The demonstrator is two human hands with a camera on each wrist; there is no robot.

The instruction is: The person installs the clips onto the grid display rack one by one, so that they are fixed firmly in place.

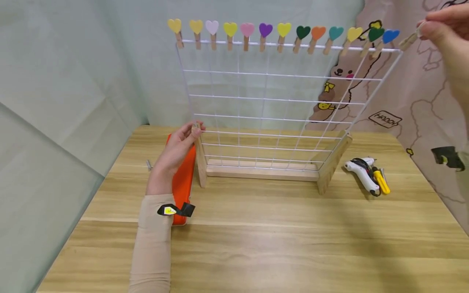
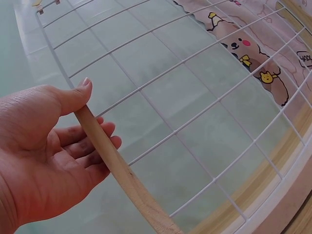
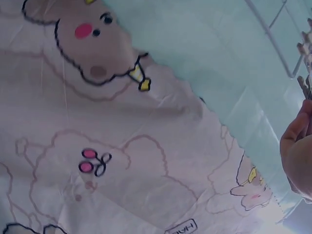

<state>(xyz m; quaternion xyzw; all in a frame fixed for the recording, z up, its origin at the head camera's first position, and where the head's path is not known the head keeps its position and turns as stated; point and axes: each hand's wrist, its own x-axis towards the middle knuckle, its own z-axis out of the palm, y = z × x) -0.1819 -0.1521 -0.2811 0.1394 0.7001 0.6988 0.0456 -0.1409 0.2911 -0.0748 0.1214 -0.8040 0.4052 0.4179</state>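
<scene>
A white wire grid (image 1: 264, 99) stands upright on the table between wooden side posts with a wooden bar at the bottom. Along its top wire is a row of wooden clothespins with coloured hearts, such as the purple heart clothespin (image 1: 265, 30). My left hand (image 1: 174, 152) holds the top of the left wooden post (image 2: 114, 163), thumb on the near side and fingers behind it. My right hand (image 1: 448, 34), partly cut off by the frame, pinches another clothespin (image 1: 408, 41) at the grid's top right corner. Its heart end is mostly hidden by the fingers.
An orange case (image 1: 183, 183) lies behind my left forearm, and a small metal piece (image 1: 149, 165) sits left of it. Right of the stand lie a white glue gun (image 1: 364, 175) and a yellow-handled tool (image 1: 382, 182). A pink bear-print cloth (image 1: 388, 89) hangs behind.
</scene>
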